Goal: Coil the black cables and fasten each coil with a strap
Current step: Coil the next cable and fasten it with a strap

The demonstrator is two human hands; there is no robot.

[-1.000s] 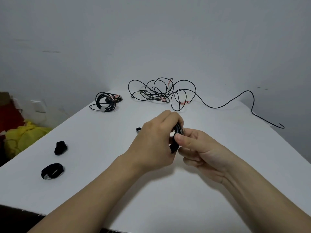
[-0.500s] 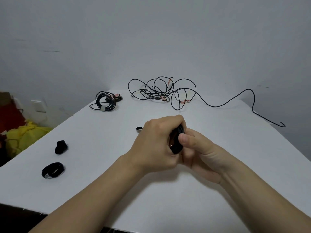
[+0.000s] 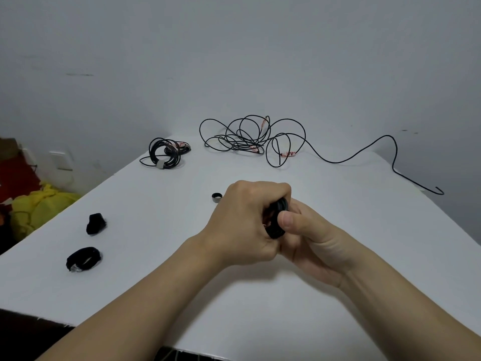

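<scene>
Fingers (image 3: 260,190) of the left hand (image 3: 242,225) are curled tightly over a small black coil (image 3: 278,222) of thin round cable. The thumb (image 3: 287,220) of the right hand (image 3: 315,241) presses flat on this coil from the other side, and its other fingers are folded underneath. The coil stands on its edge between both hands, over the middle of the smooth white table (image 3: 156,282). The hands hide most of it, so I cannot tell if a strap is around it.

I take the hands as the centre of the clock, with 12 pointing away from the person. At 8 o'clock lies a flattened strap loop (image 3: 83,258), black and fuzzy. At 9 o'clock there is a crumpled strap lump (image 3: 95,224), soft and black. At 11 o'clock, just beside the left knuckles, sits a short black-and-grey ring (image 3: 216,198).

Further at 11 o'clock, near the far edge, a bound coil (image 3: 164,153) of black cable carries a pale grey strap on its near side. At 12 o'clock a loose tangle (image 3: 250,139) of thin black cable makes many open loops, with small reddish tags. One long strand (image 3: 388,136) runs in a wave toward 2 o'clock and ends in a small hook.

Beside the table at 9 o'clock are a wrinkled yellow bag (image 3: 39,207) and a white wall socket (image 3: 61,160). Behind everything is a matte grey wall (image 3: 234,61).
</scene>
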